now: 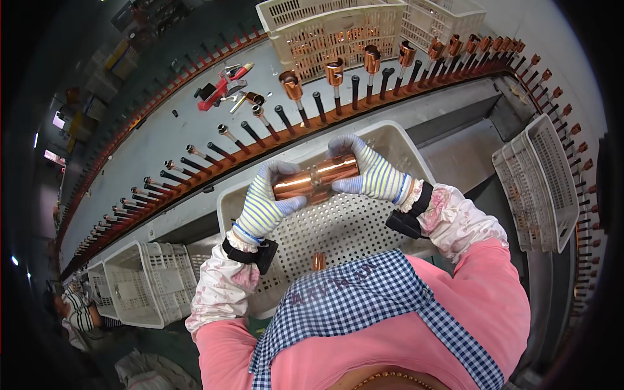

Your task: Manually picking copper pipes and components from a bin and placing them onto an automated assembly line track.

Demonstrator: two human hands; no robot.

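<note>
Both forearms raised from the lower edge, converging in front of the torso. Left hand in a white knit glove with blue and yellow-green stripes (260, 201): fingers curled, thumb on the near side pointing inward, grip closed. Right hand in a matching striped knit glove (374, 170): placed slightly farther from the body, likewise gripping, thumb opposed to curled fingers. Hands face each other, near but apart. Left forearm in a pale floral sleeve cover (221, 289); right forearm in a similar cover (463, 221). Black strap on each wrist.
</note>
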